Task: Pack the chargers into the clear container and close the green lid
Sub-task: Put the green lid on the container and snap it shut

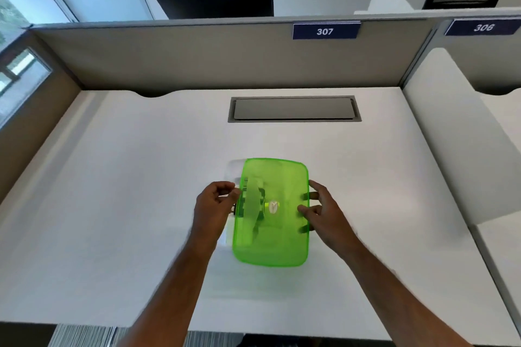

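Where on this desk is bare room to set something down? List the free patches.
Free: the wide strip between the green lid and the grey cable hatch; the desk left of the left hand up to the side panel; the stretch right of the right hand; the near edge between the forearms. Crowded: only around the clear container, flanked by both hands.

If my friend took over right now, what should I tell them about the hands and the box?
Left hand: fingers curled at the left edge of the clear container, seemingly holding it.
Right hand: fingers under the right edge of the green lid.
Chargers show through the lid, inside.
Done: packing, it seems.
Left: the lid sits shifted to the right, so line it up and press it shut.
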Demonstrator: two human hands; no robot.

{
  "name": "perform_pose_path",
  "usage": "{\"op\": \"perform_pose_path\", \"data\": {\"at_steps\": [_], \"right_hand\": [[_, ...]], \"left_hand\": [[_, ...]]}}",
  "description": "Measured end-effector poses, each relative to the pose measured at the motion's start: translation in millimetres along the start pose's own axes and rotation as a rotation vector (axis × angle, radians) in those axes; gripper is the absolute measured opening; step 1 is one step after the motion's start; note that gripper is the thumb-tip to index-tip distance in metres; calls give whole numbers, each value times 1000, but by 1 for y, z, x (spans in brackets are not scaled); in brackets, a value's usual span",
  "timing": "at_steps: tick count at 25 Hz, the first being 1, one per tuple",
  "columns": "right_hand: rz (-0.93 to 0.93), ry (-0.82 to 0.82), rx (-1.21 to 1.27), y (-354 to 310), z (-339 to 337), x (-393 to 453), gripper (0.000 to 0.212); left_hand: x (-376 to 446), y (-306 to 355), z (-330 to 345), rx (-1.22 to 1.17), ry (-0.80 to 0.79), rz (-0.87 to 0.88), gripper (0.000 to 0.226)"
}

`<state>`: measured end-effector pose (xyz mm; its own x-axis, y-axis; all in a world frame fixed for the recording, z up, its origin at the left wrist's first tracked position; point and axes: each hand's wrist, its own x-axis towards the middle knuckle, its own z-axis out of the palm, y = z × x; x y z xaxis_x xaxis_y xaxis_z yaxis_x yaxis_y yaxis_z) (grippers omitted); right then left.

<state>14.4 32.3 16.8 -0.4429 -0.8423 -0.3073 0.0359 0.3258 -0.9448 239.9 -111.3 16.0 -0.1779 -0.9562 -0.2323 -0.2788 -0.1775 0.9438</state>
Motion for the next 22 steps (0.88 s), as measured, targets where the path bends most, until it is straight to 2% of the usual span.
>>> {"op": "perform_pose_path", "data": {"at_steps": [6, 13, 16, 22], "right_hand": [[-22, 41, -154, -7, 37, 9, 63], [-49, 66, -258, -20, 60, 31, 61], [-40, 83, -262, -18, 65, 37, 56], [23, 123, -314, -7, 62, 48, 40]], "left_hand": [[31, -19, -23, 145, -12, -6, 18], [56, -24, -38, 152, -42, -6, 12], [61, -29, -39, 149, -81, -21, 13], [69, -32, -37, 127, -183, -21, 28]]}}
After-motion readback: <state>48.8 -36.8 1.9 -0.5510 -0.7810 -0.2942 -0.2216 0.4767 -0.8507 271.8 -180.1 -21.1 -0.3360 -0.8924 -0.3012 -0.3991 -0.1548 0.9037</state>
